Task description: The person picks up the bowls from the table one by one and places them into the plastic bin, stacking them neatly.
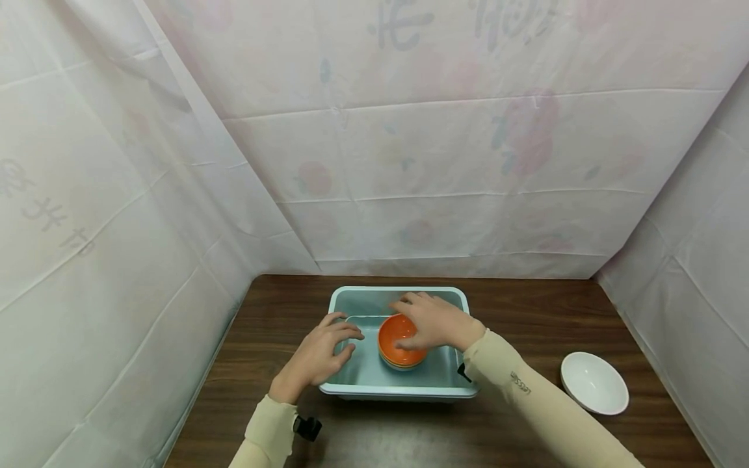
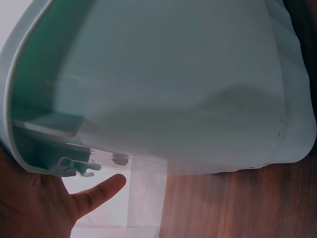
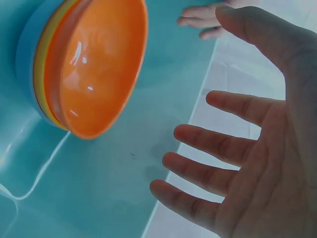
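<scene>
Inside a pale blue-green plastic basin (image 1: 363,370) stands a nested stack of bowls, with an orange bowl (image 1: 393,335) on top; yellow and blue rims show beneath it in the right wrist view. Over the stack hovers my right hand (image 1: 435,320), its fingers spread and apart from the orange bowl (image 3: 101,69) in the right wrist view. My left hand (image 1: 320,351) is at the basin's left rim, fingers loosely extended, holding nothing. Whether it touches the rim I cannot tell. A white bowl (image 1: 594,383) sits on the table to the right, beyond my right forearm.
The dark wood-grain table (image 1: 526,305) carries the basin near its middle. White printed cloth (image 1: 445,195) hangs behind it and along both sides. A low ledge or divider line (image 1: 368,316) runs across the basin's far part.
</scene>
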The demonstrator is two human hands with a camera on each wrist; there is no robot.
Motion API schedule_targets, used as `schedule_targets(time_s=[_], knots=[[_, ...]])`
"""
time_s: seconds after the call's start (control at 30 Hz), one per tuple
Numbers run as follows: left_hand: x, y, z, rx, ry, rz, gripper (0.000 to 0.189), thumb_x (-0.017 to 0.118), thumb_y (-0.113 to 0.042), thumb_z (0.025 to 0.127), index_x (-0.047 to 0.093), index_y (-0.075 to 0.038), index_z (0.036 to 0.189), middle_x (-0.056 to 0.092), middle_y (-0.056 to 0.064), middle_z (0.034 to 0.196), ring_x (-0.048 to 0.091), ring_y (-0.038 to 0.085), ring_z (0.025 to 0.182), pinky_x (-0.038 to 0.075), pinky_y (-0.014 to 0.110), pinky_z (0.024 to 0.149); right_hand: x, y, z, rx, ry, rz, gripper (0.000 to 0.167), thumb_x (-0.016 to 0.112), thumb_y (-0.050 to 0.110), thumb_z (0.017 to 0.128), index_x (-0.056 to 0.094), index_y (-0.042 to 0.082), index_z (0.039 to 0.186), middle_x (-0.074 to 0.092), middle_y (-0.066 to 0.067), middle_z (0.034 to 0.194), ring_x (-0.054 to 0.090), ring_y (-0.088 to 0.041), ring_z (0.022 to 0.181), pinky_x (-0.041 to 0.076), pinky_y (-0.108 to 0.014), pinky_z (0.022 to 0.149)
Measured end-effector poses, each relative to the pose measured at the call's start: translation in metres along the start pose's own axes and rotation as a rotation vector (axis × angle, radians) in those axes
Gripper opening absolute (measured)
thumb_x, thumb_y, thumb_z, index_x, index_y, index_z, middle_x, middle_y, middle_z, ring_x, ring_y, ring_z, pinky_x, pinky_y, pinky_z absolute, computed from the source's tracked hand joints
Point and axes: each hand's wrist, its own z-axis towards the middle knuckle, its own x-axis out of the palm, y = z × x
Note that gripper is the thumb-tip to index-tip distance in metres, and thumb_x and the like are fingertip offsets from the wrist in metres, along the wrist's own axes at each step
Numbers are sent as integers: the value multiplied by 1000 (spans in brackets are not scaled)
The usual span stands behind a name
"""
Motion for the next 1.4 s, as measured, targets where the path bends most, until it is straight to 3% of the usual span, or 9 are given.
schedule_targets(time_s=[0.8, 1.4], knots=[[1, 1, 0, -4, 0, -6, 22, 64, -24, 101, 77, -23, 118, 70, -6, 127, 46, 29, 143, 45, 56, 113, -21, -19, -31, 55, -112, 19, 75, 72, 58, 90, 54, 17, 150, 56, -15, 146, 57, -35, 130, 51, -55, 106], [0, -1, 1, -3, -1, -10, 23, 64, -23, 101, 77, -21, 119, 70, -5, 128, 45, 29, 143, 44, 56, 113, -25, -35, -66, 150, -224, 139, 71, 72, 50, 93, 52, 14, 151, 56, -11, 148, 55, -34, 135, 51, -56, 107]])
